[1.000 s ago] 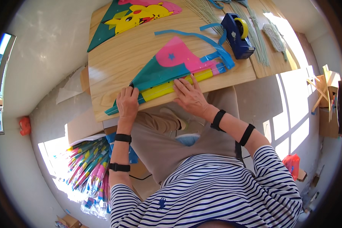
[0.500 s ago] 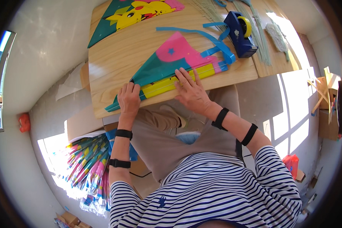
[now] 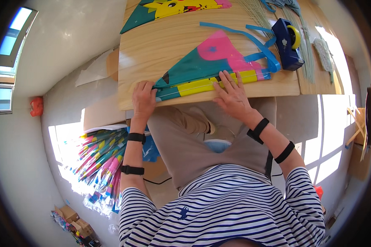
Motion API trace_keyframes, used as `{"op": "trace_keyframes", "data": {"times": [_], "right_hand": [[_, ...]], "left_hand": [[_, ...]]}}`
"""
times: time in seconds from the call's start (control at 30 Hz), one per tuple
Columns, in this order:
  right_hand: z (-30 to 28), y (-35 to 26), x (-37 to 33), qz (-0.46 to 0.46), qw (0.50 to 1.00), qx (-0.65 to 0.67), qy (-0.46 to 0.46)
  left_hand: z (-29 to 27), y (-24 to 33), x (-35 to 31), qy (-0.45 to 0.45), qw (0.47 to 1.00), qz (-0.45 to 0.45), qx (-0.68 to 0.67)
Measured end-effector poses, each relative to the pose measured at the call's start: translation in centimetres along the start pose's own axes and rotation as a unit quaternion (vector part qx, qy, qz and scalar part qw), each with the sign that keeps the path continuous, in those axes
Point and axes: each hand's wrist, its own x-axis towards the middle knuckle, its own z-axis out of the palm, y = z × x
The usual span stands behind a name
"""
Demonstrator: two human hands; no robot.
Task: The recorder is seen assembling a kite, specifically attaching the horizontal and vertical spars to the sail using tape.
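Observation:
A folded kite (image 3: 187, 68) of thin pink, teal and yellow sheet lies along the table's near edge. A thin pale rod (image 3: 202, 87) runs lengthwise over its yellow near strip. Fingers curled, my left hand (image 3: 144, 100) closes on the kite's pointed left end and hides the tip. My right hand (image 3: 234, 95) rests on the yellow strip right of the middle, fingers stretched out over the rod. From the kite's right end a blue ribbon (image 3: 251, 37) loops away across the wood.
A dark blue tape dispenser (image 3: 287, 51) stands at the right, near bundled thin rods (image 3: 307, 61) and a clear plastic box (image 3: 323, 53). Another kite (image 3: 177, 11) lies at the table's far side. Below left, a pile of folded kites (image 3: 101, 160) sits beside cardboard.
The view has swung, shifting the table to the right. My left hand has come to the kite's left tip, which earlier stuck out past it. My right hand stays on the yellow strip.

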Motion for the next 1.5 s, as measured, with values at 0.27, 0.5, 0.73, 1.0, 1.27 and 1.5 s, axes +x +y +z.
{"op": "trace_keyframes", "data": {"times": [0.27, 0.5, 0.73, 1.0, 1.27, 1.5], "right_hand": [[-0.1, 0.0, 0.0, -0.004, 1.000, -0.016, -0.012], [-0.2, -0.1, 0.0, -0.001, 1.000, -0.017, -0.012], [0.0, -0.2, -0.1, 0.001, 1.000, -0.019, -0.001], [0.1, -0.2, -0.1, 0.002, 1.000, -0.014, 0.002], [0.1, 0.0, -0.2, -0.002, 1.000, -0.013, 0.002], [0.2, -0.1, -0.2, 0.002, 1.000, -0.012, -0.001]], "left_hand": [[0.2, -2.1, -0.2, -0.026, 0.984, -0.148, -0.098], [0.2, -2.4, -0.3, -0.019, 0.991, -0.119, -0.065], [-1.2, -3.8, 0.9, -0.119, 0.963, -0.165, -0.177], [-1.8, -3.5, 1.9, -0.153, 0.956, -0.191, -0.163], [-2.4, -4.5, 1.6, -0.171, 0.919, -0.225, -0.275], [-1.9, -3.1, 1.5, -0.123, 0.972, -0.139, -0.145]]}}
